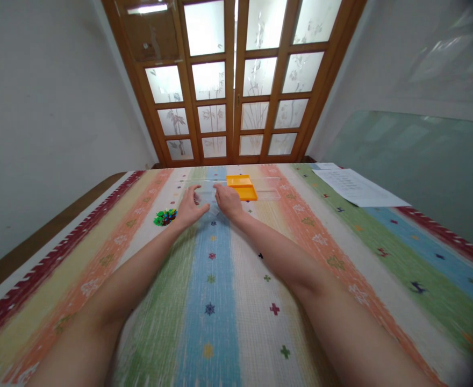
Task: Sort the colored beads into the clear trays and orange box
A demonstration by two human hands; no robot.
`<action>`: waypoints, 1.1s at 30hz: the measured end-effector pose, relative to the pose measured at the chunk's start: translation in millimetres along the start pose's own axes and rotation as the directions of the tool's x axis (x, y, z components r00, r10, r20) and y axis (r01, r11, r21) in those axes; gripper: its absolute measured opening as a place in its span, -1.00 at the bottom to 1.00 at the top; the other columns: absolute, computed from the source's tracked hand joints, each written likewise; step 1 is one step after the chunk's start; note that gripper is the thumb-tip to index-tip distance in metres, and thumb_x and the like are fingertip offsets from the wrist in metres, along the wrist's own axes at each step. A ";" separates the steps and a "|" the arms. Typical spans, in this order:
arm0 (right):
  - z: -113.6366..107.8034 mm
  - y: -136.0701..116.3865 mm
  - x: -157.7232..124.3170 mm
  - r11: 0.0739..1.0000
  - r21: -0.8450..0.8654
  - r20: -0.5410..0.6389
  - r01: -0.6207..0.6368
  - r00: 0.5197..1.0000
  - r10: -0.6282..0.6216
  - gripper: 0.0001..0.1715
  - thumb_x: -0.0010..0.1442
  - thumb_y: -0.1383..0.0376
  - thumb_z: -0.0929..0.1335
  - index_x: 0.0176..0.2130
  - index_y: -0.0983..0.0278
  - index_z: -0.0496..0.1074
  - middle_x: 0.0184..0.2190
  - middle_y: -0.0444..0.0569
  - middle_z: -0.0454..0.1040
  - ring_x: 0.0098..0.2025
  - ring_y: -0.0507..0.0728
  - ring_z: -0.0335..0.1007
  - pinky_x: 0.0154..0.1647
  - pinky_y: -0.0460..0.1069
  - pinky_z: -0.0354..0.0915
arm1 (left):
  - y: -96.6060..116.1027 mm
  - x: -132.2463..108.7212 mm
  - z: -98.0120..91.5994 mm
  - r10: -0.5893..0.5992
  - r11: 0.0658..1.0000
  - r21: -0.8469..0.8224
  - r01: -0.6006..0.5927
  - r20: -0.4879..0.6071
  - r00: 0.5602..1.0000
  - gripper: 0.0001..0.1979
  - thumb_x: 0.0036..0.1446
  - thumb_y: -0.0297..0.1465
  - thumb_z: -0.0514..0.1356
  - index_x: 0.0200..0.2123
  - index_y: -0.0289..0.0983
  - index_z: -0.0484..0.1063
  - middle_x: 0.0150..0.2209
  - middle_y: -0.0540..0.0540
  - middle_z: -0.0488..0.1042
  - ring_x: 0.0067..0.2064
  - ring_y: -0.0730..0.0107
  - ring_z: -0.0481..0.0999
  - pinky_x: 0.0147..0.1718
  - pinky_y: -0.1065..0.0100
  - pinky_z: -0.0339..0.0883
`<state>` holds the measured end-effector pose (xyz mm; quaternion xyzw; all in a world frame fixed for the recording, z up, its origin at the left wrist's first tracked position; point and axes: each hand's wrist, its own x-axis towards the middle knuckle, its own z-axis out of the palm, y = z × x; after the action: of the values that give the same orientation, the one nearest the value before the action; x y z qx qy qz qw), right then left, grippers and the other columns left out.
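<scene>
Both my arms reach far forward over a striped, many-coloured cloth. My left hand and my right hand grip the near left end of a clear plastic tray that lies across the cloth. Their fingers are curled on the tray's rim, the thumbs pointing toward each other. An orange tray insert sits in the clear tray just right of my right hand. A small heap of green, blue and red pieces lies on the cloth left of my left hand.
White printed paper sheets lie at the far right of the cloth. A wooden door with frosted glass panes stands behind the far edge. A pale glass panel leans at the right. The wall is white at the left.
</scene>
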<state>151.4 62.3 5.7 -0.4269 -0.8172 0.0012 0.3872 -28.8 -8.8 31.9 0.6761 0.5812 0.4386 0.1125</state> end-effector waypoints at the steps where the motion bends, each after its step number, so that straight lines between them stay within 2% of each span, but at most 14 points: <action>1: -1.7 3.7 1.8 1.000 0.013 -0.020 -0.021 1.000 0.022 -0.59 0.46 0.33 0.19 0.16 0.27 0.46 -0.10 0.12 0.61 -0.07 0.25 0.48 0.03 0.08 0.28 | -0.2 0.4 -0.3 0.011 0.998 -0.067 -0.008 0.033 0.999 -0.26 0.00 -0.37 0.32 0.28 -0.15 0.24 0.01 -0.13 0.45 -0.04 0.21 0.52 -0.05 0.21 0.47; 3: -5.5 11.3 4.7 0.997 0.056 -0.071 -0.054 0.996 0.058 -0.60 0.49 0.29 0.17 0.13 0.25 0.47 -0.07 0.12 0.60 -0.04 0.25 0.48 0.05 0.08 0.29 | -1.7 1.5 -0.9 0.023 0.981 -0.196 -0.006 0.086 0.996 -0.34 0.02 -0.42 0.23 0.24 -0.16 0.30 0.09 -0.14 0.46 0.03 0.21 0.54 -0.05 0.24 0.48; 6: -10.6 18.5 7.3 0.989 0.132 -0.125 -0.064 0.989 0.080 -0.58 0.51 0.25 0.14 0.09 0.22 0.49 -0.01 0.10 0.59 0.03 0.24 0.47 0.12 0.08 0.29 | -5.6 3.2 -0.8 -0.026 0.952 -0.298 0.069 0.144 0.989 -0.55 0.02 -0.44 0.15 0.03 -0.19 0.47 0.12 -0.12 0.51 0.06 0.20 0.55 0.00 0.22 0.48; 10: -14.3 17.6 8.1 0.976 0.210 -0.138 -0.052 0.987 0.082 -0.58 0.50 0.24 0.14 0.06 0.23 0.50 0.01 0.09 0.59 0.06 0.23 0.47 0.15 0.08 0.29 | -10.3 5.3 1.6 -0.164 0.878 -0.416 0.236 0.201 0.966 -0.75 0.12 -0.30 0.16 -0.15 -0.23 0.52 -0.01 -0.13 0.60 0.01 0.18 0.59 -0.01 0.21 0.48; 13: -14.6 14.2 7.1 0.962 0.269 -0.136 -0.038 0.988 0.077 -0.60 0.50 0.23 0.15 0.05 0.24 0.50 0.01 0.08 0.59 0.04 0.21 0.48 0.12 0.05 0.30 | -13.8 6.6 4.5 -0.191 0.869 -0.428 0.248 0.173 0.966 -0.74 0.14 -0.18 0.22 -0.24 -0.24 0.52 -0.13 -0.14 0.63 -0.06 0.18 0.60 -0.05 0.21 0.48; 17: -11.7 12.4 5.1 0.950 0.311 -0.093 -0.023 0.994 0.054 -0.62 0.50 0.20 0.17 0.03 0.23 0.51 -0.02 0.05 0.60 0.01 0.19 0.50 0.06 0.02 0.31 | -20.8 8.9 6.6 -0.177 0.879 -0.414 0.236 0.177 0.968 -0.68 0.07 -0.25 0.28 -0.11 -0.23 0.57 -0.11 -0.12 0.63 -0.06 0.21 0.59 -0.05 0.23 0.47; 20: -9.0 13.7 4.5 0.946 0.323 -0.067 -0.026 0.997 0.050 -0.62 0.50 0.15 0.18 0.02 0.21 0.52 -0.04 0.03 0.61 -0.01 0.20 0.51 0.03 0.01 0.32 | -29.9 14.8 2.0 -0.235 0.848 -0.448 0.283 0.162 0.958 -0.59 0.02 -0.29 0.27 -0.04 -0.25 0.60 -0.10 -0.15 0.63 -0.05 0.20 0.58 -0.07 0.26 0.46; 24: -7.6 19.4 4.4 0.937 0.348 -0.096 -0.023 0.994 0.060 -0.59 0.50 0.11 0.18 0.01 0.21 0.52 -0.04 0.05 0.61 -0.01 0.21 0.50 0.02 0.02 0.31 | -46.1 27.7 -17.9 -0.369 0.799 -0.502 0.330 0.023 0.929 -0.47 0.02 -0.27 0.25 0.08 -0.30 0.58 -0.08 -0.19 0.61 -0.14 0.26 0.58 -0.17 0.32 0.46; 26: -7.5 23.9 4.2 0.937 0.347 -0.104 -0.042 0.991 0.083 -0.58 0.51 0.11 0.17 0.01 0.21 0.52 -0.05 0.05 0.61 -0.02 0.21 0.50 0.01 0.03 0.31 | -52.7 32.7 -32.1 -0.438 0.796 -0.499 0.342 -0.085 0.895 -0.42 0.05 -0.29 0.23 0.18 -0.28 0.51 -0.05 -0.19 0.60 -0.18 0.34 0.58 -0.20 0.37 0.46; 29: -7.0 31.0 3.6 0.941 0.331 -0.103 -0.074 0.988 0.114 -0.58 0.51 0.11 0.17 -0.01 0.21 0.53 -0.07 0.05 0.61 -0.04 0.21 0.50 -0.02 0.03 0.30 | -57.8 35.1 -52.9 -0.502 0.832 -0.360 0.422 -0.166 0.849 -0.34 0.10 -0.33 0.22 0.30 -0.23 0.39 -0.09 -0.16 0.60 -0.21 0.36 0.58 -0.23 0.36 0.49; 33: -5.3 36.9 2.9 0.946 0.302 -0.086 -0.115 0.985 0.147 -0.58 0.50 0.11 0.17 -0.01 0.22 0.53 -0.08 0.06 0.60 -0.05 0.21 0.48 -0.04 0.02 0.28 | -56.8 33.9 -68.5 -0.490 0.869 -0.166 0.465 -0.171 0.855 -0.27 0.07 -0.35 0.28 0.34 -0.28 0.35 -0.05 -0.21 0.61 -0.17 0.22 0.58 -0.17 0.23 0.52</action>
<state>179.4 86.0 -1.0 -0.4168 -0.7557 0.1265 0.4890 -119.5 13.6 50.4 0.4531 0.7124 0.4985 0.1968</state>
